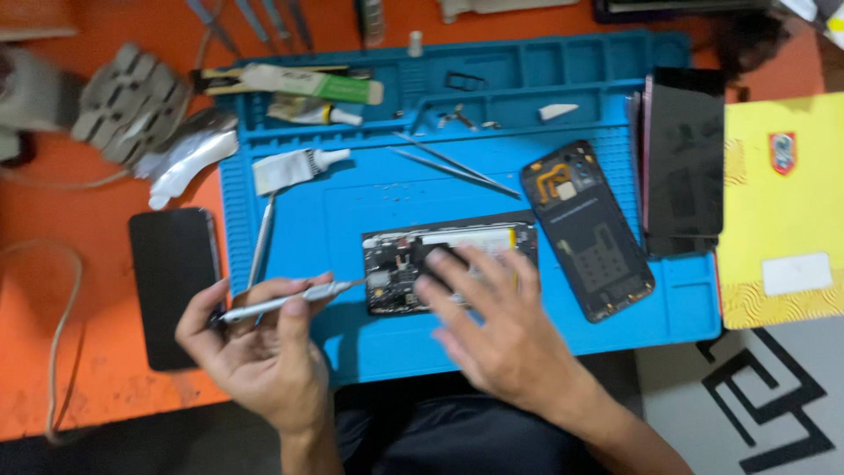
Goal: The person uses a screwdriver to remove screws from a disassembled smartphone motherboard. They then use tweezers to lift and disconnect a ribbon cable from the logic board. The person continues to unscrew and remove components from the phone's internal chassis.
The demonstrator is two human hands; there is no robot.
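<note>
An opened phone (404,255) with its circuit board bare lies in the middle of a blue repair mat (352,202). My left hand (259,352) grips a slim silver screwdriver (290,301), its tip pointing at the phone's left edge. My right hand (497,325) lies flat, fingers spread, over the phone's right part and holds nothing. A detached black back cover (587,230) lies on the mat to the right of the phone.
Tweezers (457,165), two glue tubes (294,167) and small parts sit on the mat's far part. A black phone (174,286) lies on the orange table at left, dark screens (686,163) and a yellow box (782,211) at right, and a silver tool (261,242) on the mat's left edge.
</note>
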